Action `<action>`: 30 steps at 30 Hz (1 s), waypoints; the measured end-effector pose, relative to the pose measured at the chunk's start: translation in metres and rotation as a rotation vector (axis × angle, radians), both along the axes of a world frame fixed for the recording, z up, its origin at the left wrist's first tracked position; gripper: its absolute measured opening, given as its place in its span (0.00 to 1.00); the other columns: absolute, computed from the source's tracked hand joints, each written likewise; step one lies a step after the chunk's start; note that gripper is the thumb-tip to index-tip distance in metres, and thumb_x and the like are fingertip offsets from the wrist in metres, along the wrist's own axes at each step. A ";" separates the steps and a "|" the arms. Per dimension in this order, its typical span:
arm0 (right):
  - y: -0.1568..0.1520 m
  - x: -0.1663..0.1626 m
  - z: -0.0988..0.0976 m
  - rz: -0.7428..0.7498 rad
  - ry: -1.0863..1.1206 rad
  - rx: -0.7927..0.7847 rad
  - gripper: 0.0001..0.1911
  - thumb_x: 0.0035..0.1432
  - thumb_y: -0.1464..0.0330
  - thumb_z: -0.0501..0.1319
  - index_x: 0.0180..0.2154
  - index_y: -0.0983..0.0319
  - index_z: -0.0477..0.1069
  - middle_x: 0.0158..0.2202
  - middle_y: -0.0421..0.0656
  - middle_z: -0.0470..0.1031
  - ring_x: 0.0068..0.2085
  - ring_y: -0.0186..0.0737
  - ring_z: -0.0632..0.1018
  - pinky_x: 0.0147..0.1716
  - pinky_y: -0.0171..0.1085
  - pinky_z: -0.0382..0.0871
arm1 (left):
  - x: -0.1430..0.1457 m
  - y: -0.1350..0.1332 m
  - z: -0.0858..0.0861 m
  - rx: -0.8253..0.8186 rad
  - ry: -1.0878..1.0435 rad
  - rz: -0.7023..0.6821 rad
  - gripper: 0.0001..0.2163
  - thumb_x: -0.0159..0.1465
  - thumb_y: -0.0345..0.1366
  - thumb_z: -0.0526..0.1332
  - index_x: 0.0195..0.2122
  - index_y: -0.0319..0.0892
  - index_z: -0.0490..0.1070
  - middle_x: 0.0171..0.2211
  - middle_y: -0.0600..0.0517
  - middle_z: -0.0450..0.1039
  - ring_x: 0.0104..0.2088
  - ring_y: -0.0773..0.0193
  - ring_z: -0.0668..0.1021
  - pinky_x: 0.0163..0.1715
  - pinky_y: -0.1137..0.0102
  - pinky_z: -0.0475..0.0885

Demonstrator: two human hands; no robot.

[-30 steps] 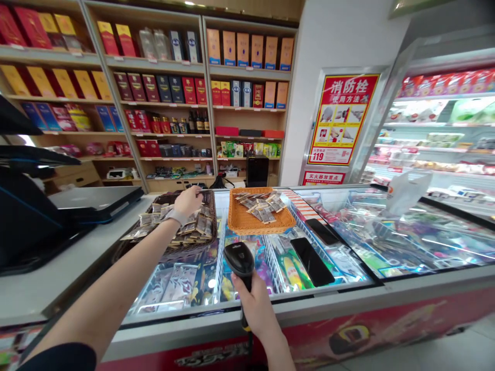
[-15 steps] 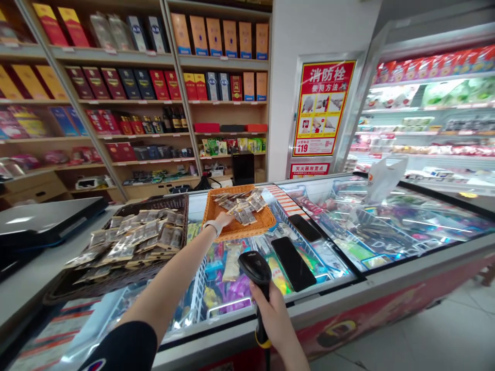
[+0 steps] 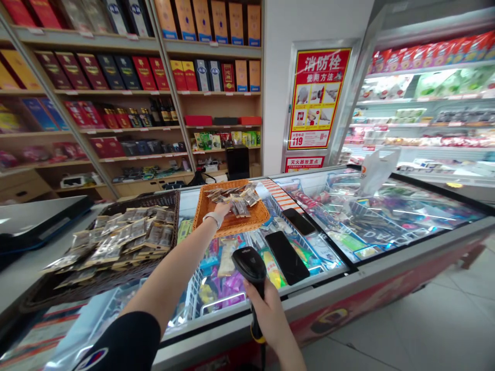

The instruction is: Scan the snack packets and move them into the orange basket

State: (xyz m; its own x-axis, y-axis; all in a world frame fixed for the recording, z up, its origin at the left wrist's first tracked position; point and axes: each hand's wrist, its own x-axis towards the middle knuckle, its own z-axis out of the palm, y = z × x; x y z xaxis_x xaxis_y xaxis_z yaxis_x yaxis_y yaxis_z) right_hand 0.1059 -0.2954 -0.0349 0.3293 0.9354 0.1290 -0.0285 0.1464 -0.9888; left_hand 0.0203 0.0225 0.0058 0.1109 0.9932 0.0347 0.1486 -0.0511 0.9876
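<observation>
My left hand (image 3: 221, 210), with a white band on the wrist, reaches into a shallow orange woven basket (image 3: 201, 211). Its fingers are closed at the near left edge of the small flat packets (image 3: 242, 206) lying there, seemingly pinching one. My right hand (image 3: 266, 309) is wrapped around the handle of a black barcode scanner (image 3: 249, 264), held upright in front of the freezer. To the left, a dark brown woven basket (image 3: 176, 216) holds a heap of similar clear-and-brown packets (image 3: 131, 232).
Both baskets stand on a glass-topped chest freezer (image 3: 228, 330) containing bagged goods. Two black phones (image 3: 286, 257) lie right of the orange basket. Farther right stands a white plastic bag (image 3: 377, 172). Shelves of boxed goods (image 3: 209, 93) line the back, and a lit display fridge (image 3: 425, 103) is at right.
The view has turned slightly, so the scene sits a little left and higher. My left hand has risen slightly against the packets. The scanner stays in my right hand.
</observation>
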 end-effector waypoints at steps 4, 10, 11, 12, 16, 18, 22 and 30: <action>-0.001 -0.008 0.008 -0.019 -0.013 0.035 0.22 0.62 0.52 0.62 0.46 0.62 0.79 0.39 0.46 0.82 0.43 0.50 0.80 0.48 0.42 0.72 | -0.023 -0.013 0.026 -0.012 -0.039 0.062 0.08 0.57 0.35 0.68 0.33 0.40 0.71 0.31 0.44 0.78 0.36 0.55 0.82 0.38 0.62 0.79; -0.006 -0.036 0.024 0.034 -0.042 0.084 0.23 0.63 0.53 0.61 0.49 0.63 0.79 0.41 0.47 0.83 0.44 0.50 0.80 0.46 0.41 0.72 | -0.088 -0.056 0.057 0.084 -0.130 0.093 0.06 0.64 0.37 0.62 0.35 0.39 0.69 0.32 0.50 0.76 0.33 0.66 0.79 0.38 0.70 0.77; -0.007 -0.042 0.026 0.051 -0.050 0.093 0.23 0.63 0.53 0.61 0.49 0.63 0.79 0.40 0.47 0.83 0.43 0.49 0.80 0.45 0.40 0.72 | -0.100 -0.067 0.058 0.117 -0.129 0.095 0.07 0.63 0.38 0.63 0.34 0.39 0.69 0.31 0.51 0.75 0.32 0.67 0.78 0.37 0.71 0.77; -0.009 -0.048 0.028 0.069 -0.059 0.098 0.22 0.64 0.53 0.61 0.48 0.63 0.79 0.38 0.46 0.83 0.41 0.49 0.80 0.43 0.40 0.72 | -0.112 -0.080 0.057 0.155 -0.121 0.101 0.09 0.63 0.39 0.64 0.33 0.40 0.69 0.29 0.52 0.73 0.30 0.68 0.77 0.34 0.73 0.76; -0.014 -0.073 0.033 0.127 -0.075 0.114 0.20 0.64 0.56 0.61 0.48 0.64 0.79 0.38 0.46 0.83 0.40 0.48 0.80 0.42 0.39 0.72 | -0.149 -0.131 0.036 0.231 -0.124 0.130 0.15 0.59 0.48 0.67 0.33 0.41 0.71 0.25 0.55 0.69 0.26 0.68 0.73 0.26 0.75 0.71; -0.016 -0.084 0.035 0.134 -0.087 0.121 0.21 0.64 0.57 0.61 0.50 0.64 0.78 0.42 0.47 0.83 0.44 0.49 0.80 0.46 0.40 0.71 | -0.160 -0.154 0.019 0.201 -0.168 0.115 0.18 0.58 0.52 0.68 0.36 0.41 0.73 0.26 0.54 0.70 0.26 0.67 0.74 0.25 0.74 0.71; -0.020 -0.099 0.032 0.150 -0.156 0.083 0.18 0.64 0.58 0.61 0.48 0.65 0.78 0.41 0.48 0.83 0.43 0.49 0.80 0.45 0.40 0.70 | -0.171 -0.185 -0.013 0.156 -0.232 0.152 0.22 0.57 0.55 0.67 0.41 0.42 0.74 0.25 0.55 0.70 0.24 0.67 0.73 0.22 0.75 0.68; -0.028 -0.107 0.022 0.183 -0.262 0.058 0.16 0.66 0.60 0.60 0.48 0.64 0.77 0.42 0.48 0.83 0.46 0.49 0.81 0.44 0.38 0.70 | -0.179 -0.196 -0.036 0.140 -0.297 0.172 0.28 0.51 0.60 0.70 0.40 0.38 0.76 0.30 0.52 0.75 0.25 0.70 0.71 0.22 0.77 0.66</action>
State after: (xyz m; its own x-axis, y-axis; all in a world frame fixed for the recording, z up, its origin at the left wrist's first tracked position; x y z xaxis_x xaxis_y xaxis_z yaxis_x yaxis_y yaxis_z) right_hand -0.0013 -0.3234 -0.0129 0.1045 0.9645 0.2423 0.1949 0.2191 -0.9560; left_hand -0.1592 -0.1733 -0.0300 -0.0926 0.9798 0.1771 -0.1251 -0.1879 0.9742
